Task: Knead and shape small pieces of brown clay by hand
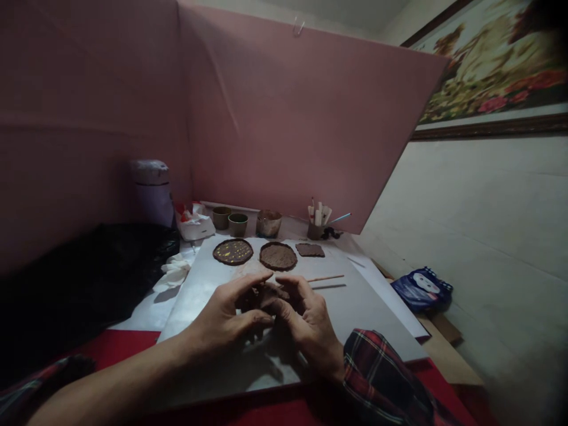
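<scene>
Both of my hands meet over a grey board and pinch a small lump of brown clay between their fingertips. My left hand curls round the lump from the left; my right hand closes on it from the right. Just beyond lie a round clay disc with yellow specks, a plain round clay disc and a small clay rectangle. A thin wooden stick rests on the board to the right of my fingers.
Along the back stand two small cups, a metal tin, a holder with tools and a purple flask. A black bag lies left, a blue packet right. Pink screens wall the table.
</scene>
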`<action>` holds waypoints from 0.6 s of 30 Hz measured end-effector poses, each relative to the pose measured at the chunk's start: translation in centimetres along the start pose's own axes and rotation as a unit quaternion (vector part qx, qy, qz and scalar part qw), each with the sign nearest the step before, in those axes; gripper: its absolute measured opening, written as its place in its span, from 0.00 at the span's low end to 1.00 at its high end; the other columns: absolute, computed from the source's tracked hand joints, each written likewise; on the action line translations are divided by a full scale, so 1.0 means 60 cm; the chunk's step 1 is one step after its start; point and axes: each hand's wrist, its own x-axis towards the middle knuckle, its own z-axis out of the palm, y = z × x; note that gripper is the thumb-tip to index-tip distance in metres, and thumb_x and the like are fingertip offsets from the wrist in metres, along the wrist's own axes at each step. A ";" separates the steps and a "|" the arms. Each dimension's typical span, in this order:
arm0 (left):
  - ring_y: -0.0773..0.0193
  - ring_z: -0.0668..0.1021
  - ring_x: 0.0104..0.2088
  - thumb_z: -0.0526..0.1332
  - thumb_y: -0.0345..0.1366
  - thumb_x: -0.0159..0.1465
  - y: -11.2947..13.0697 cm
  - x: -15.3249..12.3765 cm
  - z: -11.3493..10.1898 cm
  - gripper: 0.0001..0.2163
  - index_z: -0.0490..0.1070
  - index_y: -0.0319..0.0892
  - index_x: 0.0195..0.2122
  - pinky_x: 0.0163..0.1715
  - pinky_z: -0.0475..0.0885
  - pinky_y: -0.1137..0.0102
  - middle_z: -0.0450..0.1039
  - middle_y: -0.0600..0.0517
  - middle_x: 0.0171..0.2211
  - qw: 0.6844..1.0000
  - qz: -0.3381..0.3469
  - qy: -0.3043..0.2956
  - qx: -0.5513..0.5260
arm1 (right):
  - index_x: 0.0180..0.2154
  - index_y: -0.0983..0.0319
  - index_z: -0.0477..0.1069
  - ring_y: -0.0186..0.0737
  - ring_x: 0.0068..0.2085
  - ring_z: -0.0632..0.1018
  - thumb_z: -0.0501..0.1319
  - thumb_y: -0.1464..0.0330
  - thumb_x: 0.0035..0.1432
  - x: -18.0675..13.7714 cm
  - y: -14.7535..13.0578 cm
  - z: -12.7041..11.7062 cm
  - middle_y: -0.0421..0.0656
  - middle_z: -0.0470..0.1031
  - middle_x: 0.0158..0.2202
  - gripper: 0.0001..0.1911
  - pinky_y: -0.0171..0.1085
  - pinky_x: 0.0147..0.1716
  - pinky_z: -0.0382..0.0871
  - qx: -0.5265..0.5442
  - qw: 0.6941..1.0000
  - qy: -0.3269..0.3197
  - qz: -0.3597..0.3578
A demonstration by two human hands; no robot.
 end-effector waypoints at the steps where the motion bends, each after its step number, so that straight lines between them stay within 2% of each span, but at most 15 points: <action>1: 0.58 0.76 0.42 0.64 0.30 0.55 0.001 -0.001 0.000 0.20 0.68 0.39 0.51 0.43 0.71 0.66 0.75 0.47 0.43 0.999 0.017 -0.003 0.028 | 0.44 0.61 0.67 0.38 0.37 0.78 0.58 0.66 0.61 -0.001 0.001 0.000 0.43 0.77 0.37 0.10 0.33 0.35 0.71 -0.005 1.000 -0.008 -0.002; 5: 0.60 0.77 0.39 0.60 0.33 0.61 0.000 -0.003 0.000 0.10 0.72 0.39 0.44 0.39 0.71 0.67 0.76 0.47 0.39 0.995 0.056 0.007 0.083 | 0.41 0.62 0.67 0.37 0.34 0.78 0.55 0.66 0.62 -0.004 0.001 -0.002 0.43 0.76 0.33 0.07 0.33 0.33 0.70 -0.030 0.998 -0.035 -0.039; 8: 0.62 0.77 0.35 0.59 0.34 0.63 -0.004 -0.005 -0.002 0.08 0.73 0.40 0.41 0.36 0.71 0.69 0.76 0.49 0.36 0.991 0.083 0.007 0.104 | 0.41 0.62 0.67 0.36 0.32 0.76 0.55 0.67 0.62 -0.004 0.001 -0.002 0.41 0.75 0.32 0.07 0.32 0.32 0.70 -0.037 0.997 -0.043 -0.051; 13: 0.65 0.76 0.31 0.60 0.31 0.62 -0.008 -0.008 -0.004 0.07 0.76 0.41 0.38 0.33 0.70 0.71 0.76 0.50 0.32 0.979 0.137 0.010 0.151 | 0.41 0.61 0.68 0.37 0.35 0.77 0.54 0.68 0.63 -0.005 0.005 -0.003 0.43 0.76 0.34 0.07 0.34 0.35 0.71 -0.038 0.995 -0.068 -0.056; 15: 0.65 0.76 0.30 0.59 0.31 0.62 -0.010 -0.007 -0.004 0.07 0.76 0.40 0.38 0.32 0.70 0.72 0.76 0.49 0.31 0.982 0.133 0.010 0.132 | 0.41 0.62 0.68 0.37 0.34 0.77 0.55 0.68 0.62 -0.005 0.008 -0.002 0.42 0.76 0.34 0.07 0.34 0.34 0.71 -0.037 0.995 -0.066 -0.061; 18: 0.66 0.75 0.28 0.60 0.34 0.62 -0.009 -0.006 -0.004 0.09 0.76 0.39 0.41 0.29 0.71 0.72 0.76 0.48 0.33 0.995 0.092 0.015 0.048 | 0.41 0.61 0.67 0.36 0.34 0.78 0.55 0.69 0.63 -0.005 0.009 0.000 0.42 0.76 0.33 0.06 0.33 0.33 0.71 -0.017 0.997 -0.042 -0.062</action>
